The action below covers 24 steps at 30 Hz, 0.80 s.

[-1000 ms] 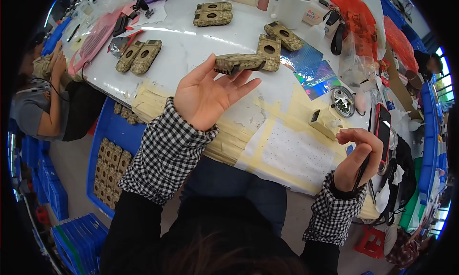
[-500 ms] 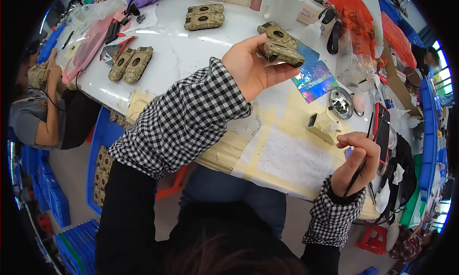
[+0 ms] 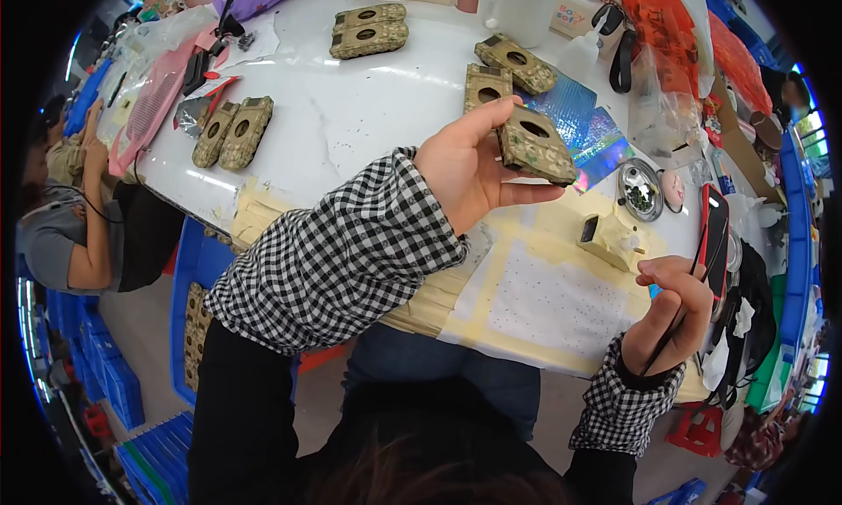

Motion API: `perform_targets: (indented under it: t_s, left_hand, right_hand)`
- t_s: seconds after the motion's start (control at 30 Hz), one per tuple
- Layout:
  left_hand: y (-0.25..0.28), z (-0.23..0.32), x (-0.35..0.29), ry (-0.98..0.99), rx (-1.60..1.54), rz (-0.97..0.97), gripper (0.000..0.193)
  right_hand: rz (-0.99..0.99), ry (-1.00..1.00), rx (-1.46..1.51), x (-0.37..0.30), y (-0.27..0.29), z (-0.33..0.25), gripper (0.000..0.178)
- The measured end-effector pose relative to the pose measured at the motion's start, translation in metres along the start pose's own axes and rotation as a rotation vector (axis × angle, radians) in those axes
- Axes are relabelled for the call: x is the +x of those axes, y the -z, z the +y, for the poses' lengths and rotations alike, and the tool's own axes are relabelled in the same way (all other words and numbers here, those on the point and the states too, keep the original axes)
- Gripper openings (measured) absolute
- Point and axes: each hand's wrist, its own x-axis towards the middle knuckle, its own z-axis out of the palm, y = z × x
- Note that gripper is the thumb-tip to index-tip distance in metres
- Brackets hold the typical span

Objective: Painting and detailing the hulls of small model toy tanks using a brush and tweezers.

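My left hand (image 3: 458, 173) holds a camouflage-patterned toy tank hull (image 3: 538, 147) at its edges, thumb on top and fingers beneath, above the table. The hull's top has a round dark opening. My right hand (image 3: 674, 316) pinches a thin black tool (image 3: 658, 354), perhaps tweezers; its tip is hard to make out. Beyond the held hull lie another hull (image 3: 479, 82) and one more (image 3: 523, 66). Close to my right hand are a yellow taped block (image 3: 609, 243), a metal dish (image 3: 624, 189) of small dark green bits, and a white sheet (image 3: 553, 299) dotted with tiny specks.
Hull pairs lie at the far middle (image 3: 368, 31) and left (image 3: 231, 135). A shiny holographic card (image 3: 570, 110) is beyond my left hand. A red-edged phone (image 3: 716, 233), white mug (image 3: 524, 15) and red bag (image 3: 653, 31) stand right. Blue crate (image 3: 181, 286) below; another person (image 3: 68, 233) sits left.
My left hand has drawn the hull slightly nearer and right, turning its top into view; another hull behind it now shows. My right hand keeps its pinch. The whole view has shifted a little.
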Motion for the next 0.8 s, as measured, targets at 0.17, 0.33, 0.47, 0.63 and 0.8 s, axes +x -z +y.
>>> perform_targets:
  t_s: [0.17, 0.33, 0.47, 0.63, 0.8]
  left_hand:
    - [0.002, -0.005, 0.002, 0.033, 0.024, -0.029, 0.038]
    - [-0.001, -0.008, 0.001, 0.071, 0.069, -0.007, 0.039]
    - [0.005, -0.011, 0.004, 0.073, 0.068, -0.042, 0.037]
    - [0.004, -0.011, 0.004, 0.069, 0.081, -0.045, 0.038]
    - [0.003, -0.013, 0.003, 0.064, 0.089, -0.03, 0.039]
  right_hand:
    - [0.079, 0.032, -0.154, 0.006, 0.008, 0.002, 0.022]
    - [-0.026, -0.006, -0.412, 0.016, 0.019, -0.008, 0.012]
    - [-0.106, -0.035, -0.484, 0.018, 0.016, -0.005, 0.015]
    - [-0.131, -0.014, -0.501, 0.014, 0.014, 0.003, 0.024]
    - [-0.17, -0.034, -0.506, 0.012, 0.011, 0.005, 0.023]
